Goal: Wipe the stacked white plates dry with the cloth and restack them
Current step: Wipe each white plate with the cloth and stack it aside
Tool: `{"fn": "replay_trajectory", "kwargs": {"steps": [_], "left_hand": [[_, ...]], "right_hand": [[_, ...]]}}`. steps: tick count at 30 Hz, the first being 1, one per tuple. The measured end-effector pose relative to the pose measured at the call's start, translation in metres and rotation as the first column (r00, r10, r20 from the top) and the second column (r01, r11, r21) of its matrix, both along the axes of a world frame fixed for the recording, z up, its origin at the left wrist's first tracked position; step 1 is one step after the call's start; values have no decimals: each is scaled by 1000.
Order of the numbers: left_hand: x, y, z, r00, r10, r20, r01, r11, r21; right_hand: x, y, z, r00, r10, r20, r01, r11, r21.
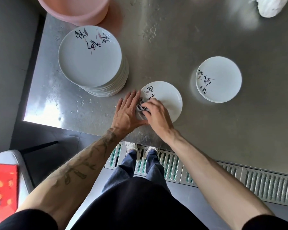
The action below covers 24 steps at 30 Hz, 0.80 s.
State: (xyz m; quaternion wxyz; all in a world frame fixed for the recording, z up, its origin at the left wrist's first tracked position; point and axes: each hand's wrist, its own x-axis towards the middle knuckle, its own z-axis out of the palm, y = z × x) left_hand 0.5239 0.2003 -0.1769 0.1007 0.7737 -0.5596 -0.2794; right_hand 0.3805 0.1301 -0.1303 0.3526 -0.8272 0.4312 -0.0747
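Observation:
A white plate [168, 98] with black brush lettering lies flat on the steel table [206, 39] near its front edge. My right hand [156, 114] grips a bunched grey cloth [140, 107] and presses it onto the plate's left part. Beside it, my left hand [127, 110] lies with straight fingers against the plate's left rim. A tall stack of the same white plates [90, 55] stands to the left. A low pile of white plates [219, 78] sits to the right.
A pink plastic basin [76, 10] stands at the back left, close behind the tall stack. A white cloth bundle [269, 5] lies at the back right. Water drops spot the table around the plates. A slotted floor drain [223, 176] runs below the table's front edge.

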Motion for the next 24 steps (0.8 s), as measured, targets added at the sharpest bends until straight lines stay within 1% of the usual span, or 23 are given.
{"fn": "replay_trajectory", "kwargs": {"steps": [2, 3, 6, 8, 9, 11, 12, 13, 15, 17, 19, 20, 22, 23, 24], "left_hand": [[0, 0, 1, 1000, -5, -8, 5, 1000, 15], [0, -1, 1, 1000, -1, -15, 1, 1000, 19], [0, -2, 2, 999, 22, -40, -22, 1000, 17], [-1, -3, 3, 999, 29, -39, -28, 999, 15], [-3, -3, 3, 999, 35, -38, -34, 999, 14], [-5, -4, 3, 998, 45, -45, -44, 999, 15], [-6, -4, 3, 998, 47, -42, -47, 999, 15], [-6, -5, 4, 998, 46, -34, -46, 999, 16], [-5, -5, 5, 999, 36, -17, -36, 999, 23], [-5, -6, 6, 1000, 20, 2, -20, 999, 31], [-6, -5, 8, 1000, 12, 11, -13, 999, 37], [-6, -5, 8, 1000, 13, 5, -13, 999, 35], [-7, -5, 9, 1000, 23, -6, -23, 999, 32], [-7, -5, 10, 1000, 22, -2, -22, 999, 39], [-6, -5, 11, 1000, 13, 6, -13, 999, 50]], "right_hand": [[-9, -11, 1, 999, 21, -28, -22, 999, -30], [-14, -22, 1, 999, -6, -52, 3, 998, -55], [-32, -54, 0, 979, -157, -132, 136, 979, -151], [-41, -63, -2, 960, -214, -183, 177, 964, -201], [-41, -61, -2, 949, -245, -196, 202, 955, -215], [-31, -53, -2, 932, -324, -164, 292, 937, -192], [-23, -48, -2, 935, -328, -131, 306, 938, -164], [-13, -43, -1, 949, -296, -107, 282, 950, -133], [2, -26, 2, 983, -165, -75, 160, 985, -69], [4, -13, 5, 999, -43, -31, 42, 999, -23], [-7, -9, 4, 1000, 15, -16, -14, 1000, 7], [-14, -10, 3, 1000, -2, -24, 3, 1000, 16], [-24, -9, 1, 993, -113, -32, 114, 993, 16], [-25, -6, 1, 989, -142, -28, 142, 990, 19], [-23, -1, 1, 992, -126, -20, 126, 992, 26]]}}
